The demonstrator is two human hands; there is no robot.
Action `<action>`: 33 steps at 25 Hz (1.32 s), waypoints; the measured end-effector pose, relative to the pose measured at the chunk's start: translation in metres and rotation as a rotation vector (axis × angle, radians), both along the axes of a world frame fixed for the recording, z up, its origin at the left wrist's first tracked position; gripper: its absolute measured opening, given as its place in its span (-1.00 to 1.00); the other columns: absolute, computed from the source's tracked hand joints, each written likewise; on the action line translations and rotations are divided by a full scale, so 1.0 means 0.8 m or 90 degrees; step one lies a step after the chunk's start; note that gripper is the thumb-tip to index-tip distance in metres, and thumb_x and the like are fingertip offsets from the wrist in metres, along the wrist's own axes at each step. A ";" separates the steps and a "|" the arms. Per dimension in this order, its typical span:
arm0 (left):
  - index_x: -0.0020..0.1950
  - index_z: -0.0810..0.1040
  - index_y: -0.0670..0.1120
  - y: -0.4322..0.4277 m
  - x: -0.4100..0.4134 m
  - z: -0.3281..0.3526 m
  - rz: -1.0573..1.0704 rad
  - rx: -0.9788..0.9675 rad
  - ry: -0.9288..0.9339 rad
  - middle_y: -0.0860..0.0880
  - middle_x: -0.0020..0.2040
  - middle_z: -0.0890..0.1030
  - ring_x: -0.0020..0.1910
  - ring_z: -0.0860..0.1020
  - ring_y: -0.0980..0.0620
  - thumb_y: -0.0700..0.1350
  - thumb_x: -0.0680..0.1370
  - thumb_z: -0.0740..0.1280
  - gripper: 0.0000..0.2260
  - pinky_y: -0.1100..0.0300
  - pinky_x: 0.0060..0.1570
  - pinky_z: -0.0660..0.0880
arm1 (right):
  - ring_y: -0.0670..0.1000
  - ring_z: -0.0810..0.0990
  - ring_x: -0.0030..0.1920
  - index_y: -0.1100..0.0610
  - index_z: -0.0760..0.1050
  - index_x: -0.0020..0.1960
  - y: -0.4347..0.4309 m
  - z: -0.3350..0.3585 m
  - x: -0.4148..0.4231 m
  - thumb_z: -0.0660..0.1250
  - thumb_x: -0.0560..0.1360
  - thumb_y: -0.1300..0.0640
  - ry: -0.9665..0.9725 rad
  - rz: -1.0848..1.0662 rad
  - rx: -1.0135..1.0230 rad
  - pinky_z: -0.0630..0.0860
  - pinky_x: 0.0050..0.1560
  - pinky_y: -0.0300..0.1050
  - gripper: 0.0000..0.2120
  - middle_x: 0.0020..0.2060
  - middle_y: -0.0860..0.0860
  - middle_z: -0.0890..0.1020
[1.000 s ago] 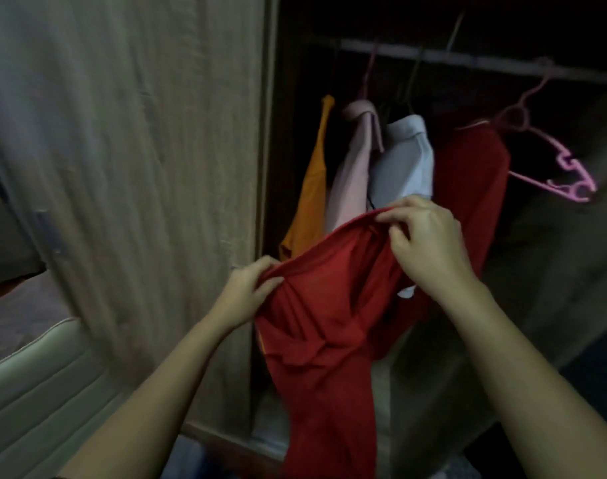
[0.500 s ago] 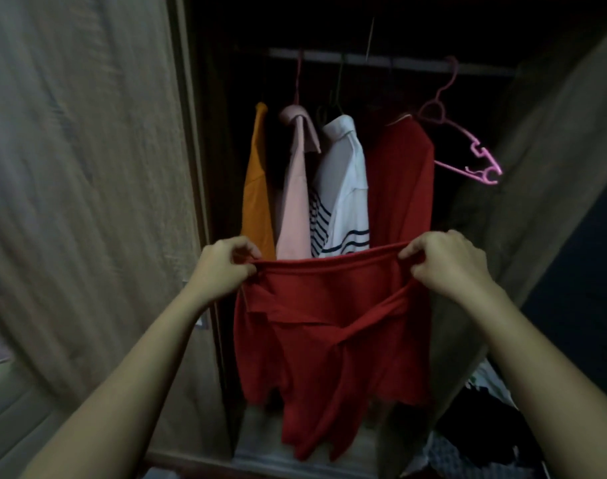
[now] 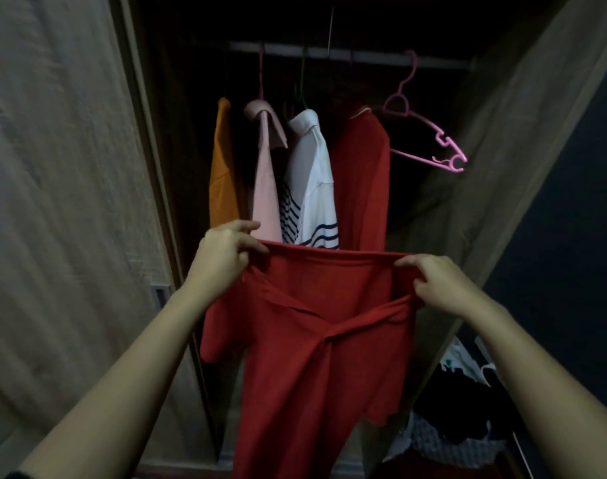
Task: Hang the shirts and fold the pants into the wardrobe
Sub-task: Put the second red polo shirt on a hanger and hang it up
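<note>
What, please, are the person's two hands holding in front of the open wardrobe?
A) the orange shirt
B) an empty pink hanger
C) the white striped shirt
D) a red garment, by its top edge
D: the left hand and the right hand each pinch the top edge of the red garment, which is stretched between them.

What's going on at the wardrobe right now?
A person holds a red garment spread out in front of the open wardrobe, the left hand and the right hand each pinching its top edge. It is not yet hung. On the rail hang an orange shirt, a pink shirt, a white striped shirt and a red shirt, with one bare pink hanger to their right. More clothes lie heaped at lower right.
</note>
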State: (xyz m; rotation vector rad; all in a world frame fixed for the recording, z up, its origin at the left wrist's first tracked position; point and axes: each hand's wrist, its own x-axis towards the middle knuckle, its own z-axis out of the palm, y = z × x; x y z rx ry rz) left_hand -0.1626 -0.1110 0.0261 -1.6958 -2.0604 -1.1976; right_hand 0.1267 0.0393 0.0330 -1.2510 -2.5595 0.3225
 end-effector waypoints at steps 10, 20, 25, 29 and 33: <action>-0.02 0.63 0.00 0.016 0.045 0.022 0.112 -0.051 0.010 -0.03 0.06 0.63 0.05 0.57 -0.17 -0.28 0.41 0.27 -0.73 -0.01 0.01 0.51 | -0.05 0.57 0.08 0.05 0.68 -0.09 0.002 0.018 0.041 0.21 0.34 0.47 0.184 -0.005 0.048 0.45 0.03 -0.38 -0.58 0.10 -0.04 0.63; -0.13 0.60 -0.06 0.098 0.137 0.086 -0.133 0.036 -0.209 0.15 -0.38 0.57 -0.47 0.48 0.13 -0.15 0.45 0.32 -0.92 0.21 -0.32 0.45 | 0.03 0.52 0.18 0.18 0.62 0.04 0.033 0.061 0.032 0.13 0.25 0.43 0.026 0.106 0.077 0.41 0.27 -0.08 -0.53 0.13 0.02 0.58; -0.02 0.57 0.00 0.219 0.173 0.137 -0.175 0.038 -0.249 0.03 -0.24 0.63 -0.35 0.58 0.10 -0.17 0.46 0.30 -0.86 0.34 -0.34 0.49 | 0.00 0.48 0.22 0.16 0.56 0.13 0.047 0.072 0.048 0.15 0.32 0.38 -0.017 0.119 0.102 0.43 0.24 -0.02 -0.55 0.21 -0.05 0.51; -0.16 0.52 -0.04 0.339 0.204 0.162 -0.257 -0.037 -0.526 -0.02 -0.23 0.54 -0.34 0.51 0.10 -0.15 0.56 0.24 -0.87 0.29 -0.38 0.46 | -0.04 0.45 0.25 0.16 0.53 0.19 0.067 0.082 0.068 0.15 0.36 0.39 -0.035 0.151 0.116 0.40 0.27 -0.09 -0.55 0.26 -0.08 0.46; 0.03 0.53 -0.26 0.439 0.220 0.159 -0.214 -0.050 -0.656 -0.08 -0.39 0.44 -0.39 0.39 0.00 -0.10 0.56 0.24 -0.77 0.21 -0.38 0.35 | -0.07 0.40 0.27 0.17 0.52 0.21 0.090 0.089 0.085 0.16 0.38 0.39 -0.014 0.163 0.110 0.32 0.29 -0.25 -0.55 0.28 -0.06 0.44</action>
